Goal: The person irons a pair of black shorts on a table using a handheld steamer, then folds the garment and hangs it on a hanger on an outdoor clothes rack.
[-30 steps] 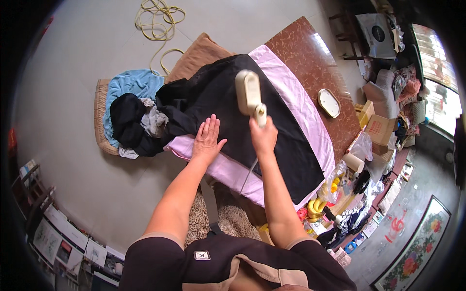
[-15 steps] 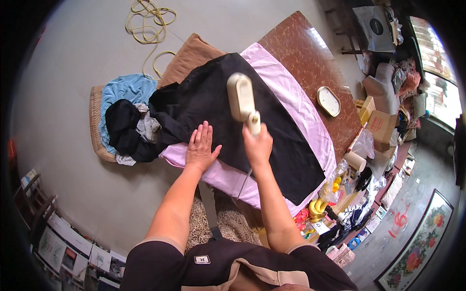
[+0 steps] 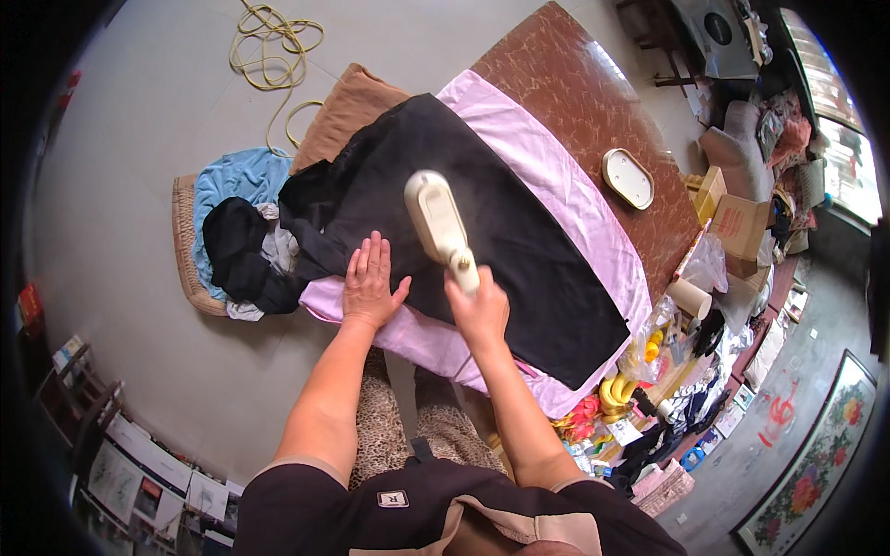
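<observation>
My right hand [image 3: 479, 306] is closed around the handle of a cream handheld iron [image 3: 432, 213], whose head lies over a black garment [image 3: 533, 250]. From this angle I cannot tell whether the soleplate touches the cloth. Fingers stretched out, my left hand [image 3: 371, 285] presses flat at the near left edge of the garment, left of the iron. Beneath the garment, a pink cloth [image 3: 565, 190] shows along its far right and near sides. Bunched black fabric trails off to the left.
A cream oval stand [image 3: 629, 178] sits on the reddish-brown marbled table [image 3: 547, 65]. Brown folded fabric [image 3: 350, 107] lies at the far edge. Left stands a woven stool [image 3: 185, 236] heaped with clothes. A yellow cord [image 3: 278, 56] coils on the floor. Bananas [image 3: 614, 397] and boxes crowd the right.
The iron and my right hand have come nearer and a little to the left over the black garment. My left hand stays flat on the fabric.
</observation>
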